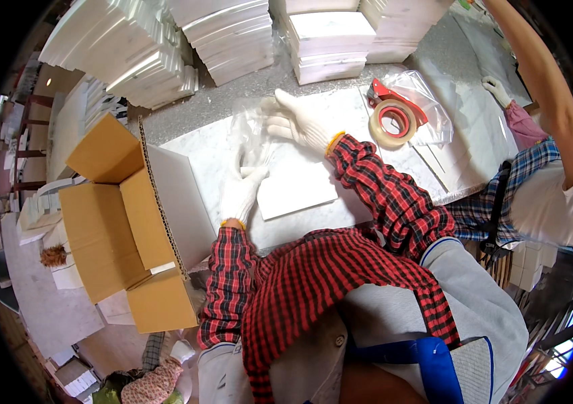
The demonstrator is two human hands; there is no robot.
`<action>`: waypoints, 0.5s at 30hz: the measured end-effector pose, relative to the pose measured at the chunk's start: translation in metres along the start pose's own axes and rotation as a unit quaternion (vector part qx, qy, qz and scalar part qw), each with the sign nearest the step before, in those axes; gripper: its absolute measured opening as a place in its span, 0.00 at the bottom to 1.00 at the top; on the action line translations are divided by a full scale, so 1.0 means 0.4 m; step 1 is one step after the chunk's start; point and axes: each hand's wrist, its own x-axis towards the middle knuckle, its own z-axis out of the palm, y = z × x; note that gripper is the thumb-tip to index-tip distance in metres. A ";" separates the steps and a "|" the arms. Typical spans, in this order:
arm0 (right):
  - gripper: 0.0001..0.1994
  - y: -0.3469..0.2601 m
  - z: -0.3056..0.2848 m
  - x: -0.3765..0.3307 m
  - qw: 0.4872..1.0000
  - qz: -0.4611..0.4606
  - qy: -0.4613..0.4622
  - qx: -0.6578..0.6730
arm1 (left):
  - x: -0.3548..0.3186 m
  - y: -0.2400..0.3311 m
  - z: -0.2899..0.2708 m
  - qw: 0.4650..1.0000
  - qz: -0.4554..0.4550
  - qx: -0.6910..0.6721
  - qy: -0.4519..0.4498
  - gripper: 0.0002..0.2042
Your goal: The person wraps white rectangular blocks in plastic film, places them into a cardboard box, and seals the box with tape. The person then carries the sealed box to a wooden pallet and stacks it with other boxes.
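Note:
In white knit gloves, both my hands are over the worktable, around a crumpled clear plastic bag (247,126). My left hand (240,192) is closed on the lower part of the bag, its thumb toward the right. My right hand (303,126) is open beside the bag's right side, fingers stretched toward it and thumb raised. A flat white tile (296,193) lies on the table just right of my left hand and below my right. Part of the left fingers is blurred behind the plastic.
An open cardboard box (101,236) stands left of my left arm. Tall stacks of white tiles (226,37) line the far side. A red tape dispenser (394,121) lies by clear plastic bags (427,108) at right. A co-worker's arm (549,74) reaches in at far right.

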 end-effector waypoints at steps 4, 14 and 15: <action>0.29 0.009 -0.010 -0.025 0.989 -0.070 0.016 -0.133 | 0.051 -0.043 -0.007 1.000 -0.012 0.021 0.007 0.39; 0.20 0.046 0.018 -0.295 0.601 -0.244 -0.152 -0.746 | 0.028 -0.001 -0.017 0.999 -0.048 -0.018 -0.014 0.38; 0.19 0.075 -0.016 -0.295 0.640 -0.248 -0.123 -0.717 | 0.032 0.005 -0.015 0.997 -0.031 0.071 -0.003 0.38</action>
